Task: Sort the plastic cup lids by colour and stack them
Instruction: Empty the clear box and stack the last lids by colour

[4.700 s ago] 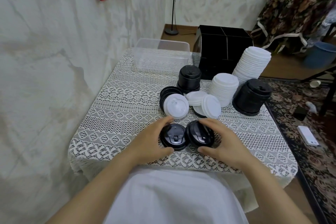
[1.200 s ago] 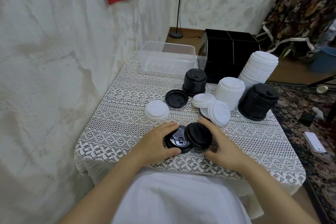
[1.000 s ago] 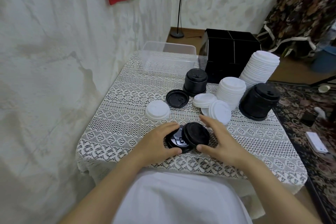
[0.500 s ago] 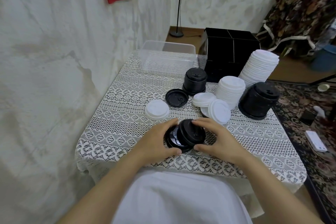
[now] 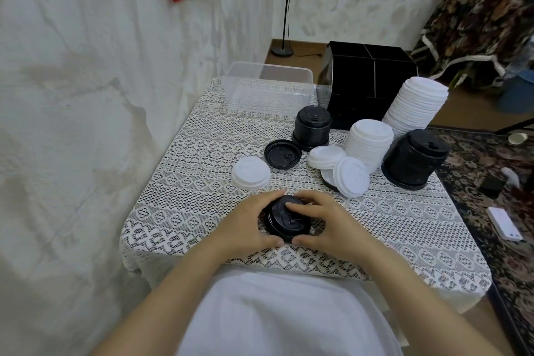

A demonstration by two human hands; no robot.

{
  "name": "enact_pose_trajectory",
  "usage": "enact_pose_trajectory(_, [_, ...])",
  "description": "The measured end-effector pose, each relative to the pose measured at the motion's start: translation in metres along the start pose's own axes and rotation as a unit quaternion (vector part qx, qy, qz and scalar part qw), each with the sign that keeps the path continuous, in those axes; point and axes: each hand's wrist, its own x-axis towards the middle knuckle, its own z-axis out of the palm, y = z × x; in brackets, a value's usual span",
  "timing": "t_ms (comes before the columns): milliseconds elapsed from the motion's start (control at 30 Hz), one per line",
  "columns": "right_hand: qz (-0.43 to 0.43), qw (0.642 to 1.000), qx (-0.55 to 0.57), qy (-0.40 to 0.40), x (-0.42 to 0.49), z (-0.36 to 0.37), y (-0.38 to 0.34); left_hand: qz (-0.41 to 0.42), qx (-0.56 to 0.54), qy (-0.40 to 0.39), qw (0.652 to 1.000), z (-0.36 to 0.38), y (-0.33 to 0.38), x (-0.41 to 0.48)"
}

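Near the table's front edge, two black lids [image 5: 287, 218] lie stacked one on the other. My left hand [image 5: 247, 221] curls round their left side, and my right hand [image 5: 323, 218] grips the right side with fingers over the top. Behind them lie a loose white lid [image 5: 250, 173] and a loose black lid [image 5: 282, 153]. Further right are a few loose white lids [image 5: 341, 166], a short white stack [image 5: 370, 143], a tall white stack [image 5: 416, 105] and two black stacks [image 5: 312, 127] [image 5: 413, 157].
A lace cloth [image 5: 187, 196] covers the table. At the back stand a clear plastic tub [image 5: 268, 89] and a black divided box [image 5: 370, 84]. A wall runs close along the left. On the patterned rug to the right lies a white device [image 5: 504, 222].
My right hand slid its black lid leftwards onto the lid under my left hand; the two now sit stacked. Since 4.7 s ago, a white and a black lid lie apart behind.
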Motion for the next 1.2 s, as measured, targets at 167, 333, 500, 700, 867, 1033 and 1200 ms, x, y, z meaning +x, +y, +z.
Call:
enact_pose_trajectory(167, [-0.002,1.0,-0.018,-0.017,0.003,-0.003,-0.004,0.015,0.004,-0.01,1.0,-0.003,-0.003,0.0])
enact_pose_trajectory(333, [0.005,0.999,-0.019,-0.032,0.007,-0.005,-0.005,0.039,0.032,-0.001,0.999,-0.003,-0.006,0.003])
enact_pose_trajectory(500, [0.005,1.0,0.011,-0.017,0.004,0.003,0.002,0.032,0.049,-0.009,0.998,-0.006,-0.006,0.004])
enact_pose_trajectory(700, [0.013,0.999,0.04,0.007,-0.003,0.008,0.007,0.005,0.015,-0.025,1.0,-0.014,0.0,0.009])
enact_pose_trajectory(867, [0.03,0.998,0.047,0.026,-0.005,0.004,0.016,0.003,0.176,0.056,0.983,-0.016,0.002,0.031])
enact_pose_trajectory(1033, [0.032,0.998,0.045,0.037,-0.006,0.005,0.019,0.011,0.172,0.096,0.98,-0.012,0.0,0.071])
enact_pose_trajectory(1200, [0.032,0.998,0.043,0.038,-0.007,0.006,0.021,0.021,0.195,0.142,0.97,-0.014,-0.005,0.098])
